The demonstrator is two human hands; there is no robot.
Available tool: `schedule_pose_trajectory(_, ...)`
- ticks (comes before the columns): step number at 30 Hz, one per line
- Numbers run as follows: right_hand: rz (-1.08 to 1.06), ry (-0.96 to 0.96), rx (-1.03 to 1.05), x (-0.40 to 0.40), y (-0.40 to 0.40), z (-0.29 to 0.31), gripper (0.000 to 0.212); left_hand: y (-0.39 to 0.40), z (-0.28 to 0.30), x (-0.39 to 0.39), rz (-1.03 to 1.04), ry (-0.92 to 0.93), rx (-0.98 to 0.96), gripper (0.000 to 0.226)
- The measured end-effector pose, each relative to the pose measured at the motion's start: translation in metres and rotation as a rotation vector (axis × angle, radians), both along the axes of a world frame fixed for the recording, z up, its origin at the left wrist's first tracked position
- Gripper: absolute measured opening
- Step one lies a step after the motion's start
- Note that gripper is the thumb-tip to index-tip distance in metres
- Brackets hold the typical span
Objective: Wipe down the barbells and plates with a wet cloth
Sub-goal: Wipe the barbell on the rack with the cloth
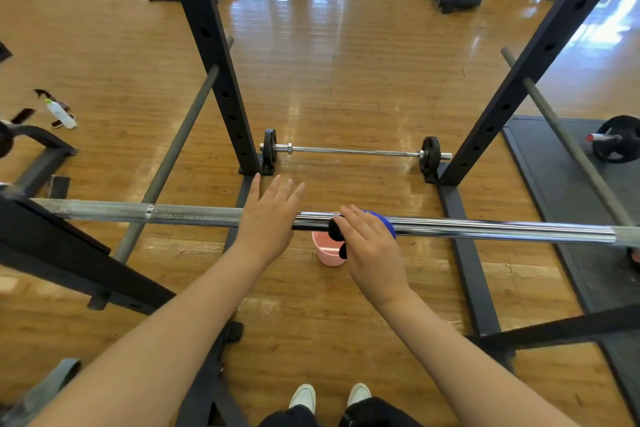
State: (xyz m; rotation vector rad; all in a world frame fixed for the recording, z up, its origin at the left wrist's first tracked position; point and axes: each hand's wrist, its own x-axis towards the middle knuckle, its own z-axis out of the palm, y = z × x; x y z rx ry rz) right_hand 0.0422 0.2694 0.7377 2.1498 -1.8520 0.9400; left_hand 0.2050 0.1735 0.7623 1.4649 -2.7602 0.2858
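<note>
Both forearms reach forward to the racked barbell (485, 227), the landmark. Right hand (372, 246): fingers curled over a blue cloth (384, 218), pressing it onto the bar's chrome shaft. Left hand (268, 218): just left of the cloth, fingers straight and spread, laid across the bar and gripping nothing. Procedure, as judged: wrap the cloth round the shaft, steady with the left hand, and stroke along its length. Below the bar: pink bucket (327, 250). Beyond it: small floor barbell (353, 151) with plates (430, 152). No legible writing.
</note>
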Motion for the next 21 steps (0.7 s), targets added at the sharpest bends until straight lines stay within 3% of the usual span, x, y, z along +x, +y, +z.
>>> schedule_pose_trajectory(3,0.034,0.014,0.018,-0.007,-0.003,-0.008,0.038,-0.001,-0.007,0.003,-0.061,0.088,-0.135,0.07)
schedule_pose_trajectory(8,0.045,-0.003,-0.023,-0.01,-0.003,-0.006,0.034,-0.004,-0.011,0.005,-0.069,0.119,-0.109,0.069)
schedule_pose_trajectory(16,-0.199,-0.119,-0.036,-0.043,0.016,0.003,0.037,-0.008,-0.016,0.008,-0.142,0.194,-0.095,0.051)
schedule_pose_trajectory(21,-0.026,-0.051,0.007,-0.006,-0.005,0.01,0.038,-0.008,-0.017,0.008,-0.148,0.2,-0.14,0.052)
